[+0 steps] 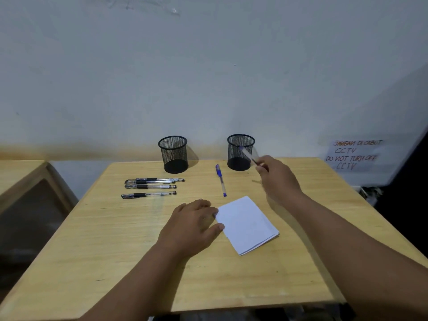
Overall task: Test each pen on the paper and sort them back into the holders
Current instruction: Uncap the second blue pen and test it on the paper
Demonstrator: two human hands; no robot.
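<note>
Right hand [276,179] pinching blurred pen [247,155] in front of right holder [240,152]; left hand [193,224] flat, fingers together, on paper [247,224] left edge; blue pen [221,180], black pens [150,186] beyond paper, on worktop [115,239].

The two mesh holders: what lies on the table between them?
Head view: bare table between left holder and right holder; the blue pen lies nearer the camera.

Two mesh holders [173,154] [240,152] are standing mid-frame. Three black pens [154,180] [150,186] [148,195] are lying centre-left, two blue pens [221,180] [247,154] centre-right, one folded paper [246,224] lower centre.
</note>
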